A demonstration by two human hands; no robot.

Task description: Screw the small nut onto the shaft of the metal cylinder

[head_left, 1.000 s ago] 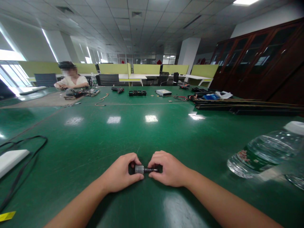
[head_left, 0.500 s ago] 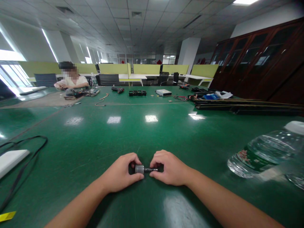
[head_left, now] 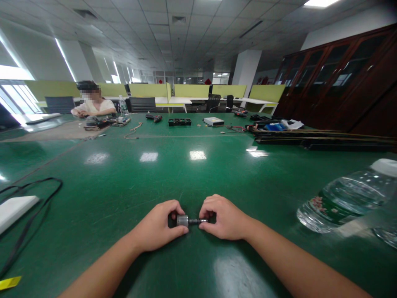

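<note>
A small metal part (head_left: 182, 220) with a silver cylinder at its left and a thin dark shaft at its right is low over the green table (head_left: 161, 174). My left hand (head_left: 161, 227) is closed round the cylinder end, thumb in front and fingers behind. At the other end, my right hand (head_left: 221, 218) pinches the tip of the shaft between thumb and fingers. The middle of the shaft shows between the two hands.
Right of my hands is a large water bottle (head_left: 341, 203) lying tilted. At left are a white device (head_left: 17, 209) and a black cable (head_left: 31, 219). Far back are a drill (head_left: 154, 118), a white box (head_left: 213, 121), black strips (head_left: 285, 137) and a seated person (head_left: 93, 101).
My right hand has shifted slightly to the right along the shaft, towards its tip, so more of the shaft shows. My left hand has stayed in place.
</note>
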